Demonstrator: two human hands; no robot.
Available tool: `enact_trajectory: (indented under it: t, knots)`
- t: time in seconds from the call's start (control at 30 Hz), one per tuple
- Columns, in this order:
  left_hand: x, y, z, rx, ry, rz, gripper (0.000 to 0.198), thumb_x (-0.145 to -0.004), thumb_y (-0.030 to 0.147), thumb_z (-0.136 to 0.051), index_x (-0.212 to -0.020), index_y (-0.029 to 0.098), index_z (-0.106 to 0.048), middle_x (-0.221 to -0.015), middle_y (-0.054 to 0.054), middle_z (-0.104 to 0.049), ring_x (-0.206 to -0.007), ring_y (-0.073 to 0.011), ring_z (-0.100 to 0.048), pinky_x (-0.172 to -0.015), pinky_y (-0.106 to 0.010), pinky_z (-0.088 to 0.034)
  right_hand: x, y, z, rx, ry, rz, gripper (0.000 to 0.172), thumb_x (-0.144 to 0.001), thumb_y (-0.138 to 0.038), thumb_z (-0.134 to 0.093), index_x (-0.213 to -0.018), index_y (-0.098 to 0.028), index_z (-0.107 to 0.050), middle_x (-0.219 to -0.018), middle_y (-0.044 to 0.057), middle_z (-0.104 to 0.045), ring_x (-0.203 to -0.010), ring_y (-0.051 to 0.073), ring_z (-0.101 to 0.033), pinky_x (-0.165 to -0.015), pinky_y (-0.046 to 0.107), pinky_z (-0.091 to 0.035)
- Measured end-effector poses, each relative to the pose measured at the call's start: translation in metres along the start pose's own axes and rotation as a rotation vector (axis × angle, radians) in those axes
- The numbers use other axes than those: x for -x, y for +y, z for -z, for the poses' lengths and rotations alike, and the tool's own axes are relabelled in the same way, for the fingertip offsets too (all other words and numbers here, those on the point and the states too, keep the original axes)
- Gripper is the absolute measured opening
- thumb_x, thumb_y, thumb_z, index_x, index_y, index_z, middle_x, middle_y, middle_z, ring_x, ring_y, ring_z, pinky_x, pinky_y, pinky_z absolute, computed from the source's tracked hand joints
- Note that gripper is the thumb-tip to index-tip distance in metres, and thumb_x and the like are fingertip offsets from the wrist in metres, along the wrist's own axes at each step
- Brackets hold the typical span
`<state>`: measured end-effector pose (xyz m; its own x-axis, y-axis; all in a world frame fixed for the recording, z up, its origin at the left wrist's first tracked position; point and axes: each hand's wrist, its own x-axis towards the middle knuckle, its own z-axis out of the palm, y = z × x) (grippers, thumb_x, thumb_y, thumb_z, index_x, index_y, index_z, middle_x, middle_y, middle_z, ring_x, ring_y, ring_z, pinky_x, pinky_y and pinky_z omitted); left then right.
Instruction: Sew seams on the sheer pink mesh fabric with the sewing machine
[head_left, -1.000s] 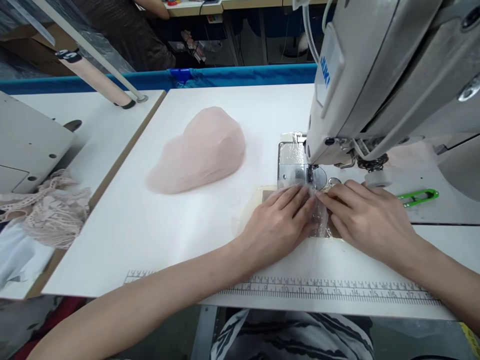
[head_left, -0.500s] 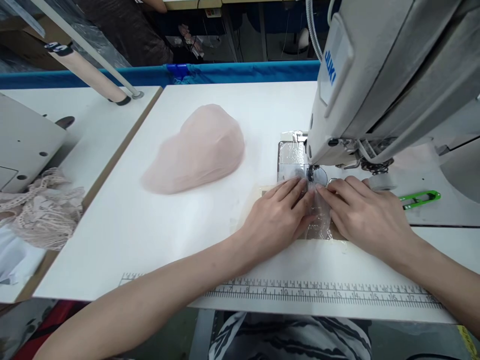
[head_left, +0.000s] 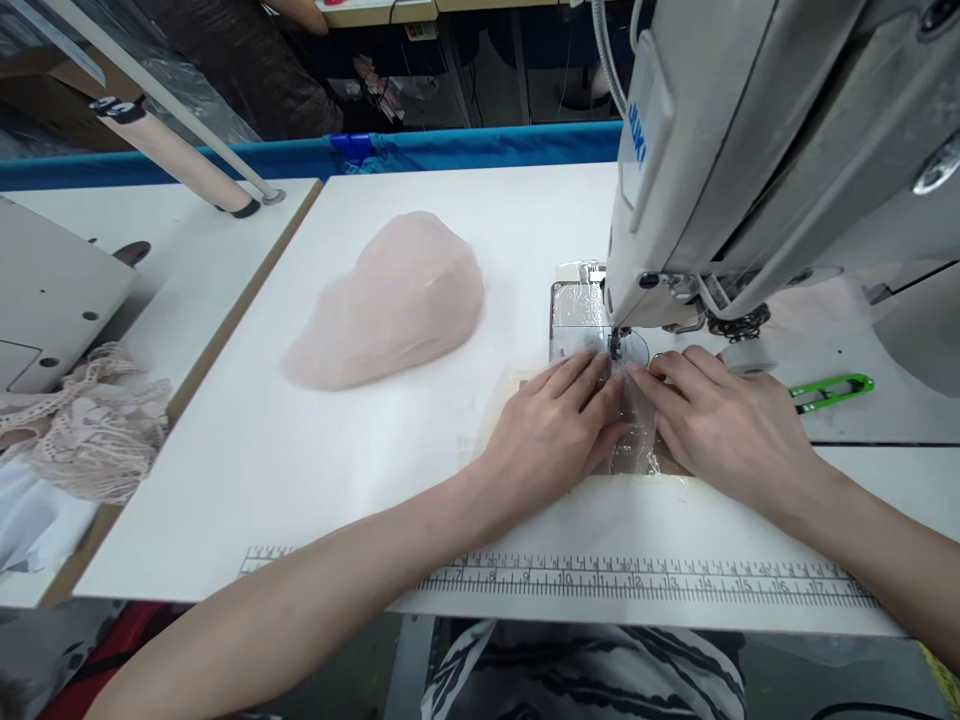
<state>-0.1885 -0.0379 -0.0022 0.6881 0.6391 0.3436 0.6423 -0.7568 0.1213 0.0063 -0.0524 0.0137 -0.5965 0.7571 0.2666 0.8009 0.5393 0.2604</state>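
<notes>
At the sewing machine (head_left: 675, 170), my left hand (head_left: 555, 415) lies low over the needle plate, its fingers close together and pressing a thin, see-through strip of fabric (head_left: 634, 430). My right hand (head_left: 731, 420) is curled on the other side, fingertips pinched down on the same strip just right of the presser foot (head_left: 616, 342). Between the hands the strip runs toward the foot; its edges are hard to make out. Clear film covers the metal plate (head_left: 577, 305). Both sets of fingertips sit just in front of the foot.
A pale pink sheer fabric piece (head_left: 397, 305) lies left on the white table (head_left: 360, 460). Green thread snips (head_left: 832, 392) rest beside my right hand. A printed ruler (head_left: 600, 580) runs along the front edge. Lace trim (head_left: 97, 430) is heaped at far left. Another person (head_left: 247, 70) is beyond.
The view has shifted slightly, so the machine appears a little further left. Both hands stay by the presser foot, with hardly any visible movement over the fabric.
</notes>
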Motion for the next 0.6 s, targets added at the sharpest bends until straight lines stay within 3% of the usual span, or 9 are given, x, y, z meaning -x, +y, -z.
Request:
enact_trajectory:
  t: [0.6]
  knots:
    - [0.0027,0.0009,-0.0025,-0.037,0.026,0.014,0.042,-0.096,0.036,-0.046,-0.124,0.008,-0.057,-0.130,-0.014,-0.057,-0.126,-0.0245,-0.050,-0.104,-0.040,-0.046,0.0014,-0.0015,-0.0031,0.046,0.071,0.029,0.034,-0.079,-0.009,-0.052,-0.110,-0.006,-0.066,-0.087,0.007,-0.070,-0.080,0.020,-0.060,-0.056,0.033,-0.031]
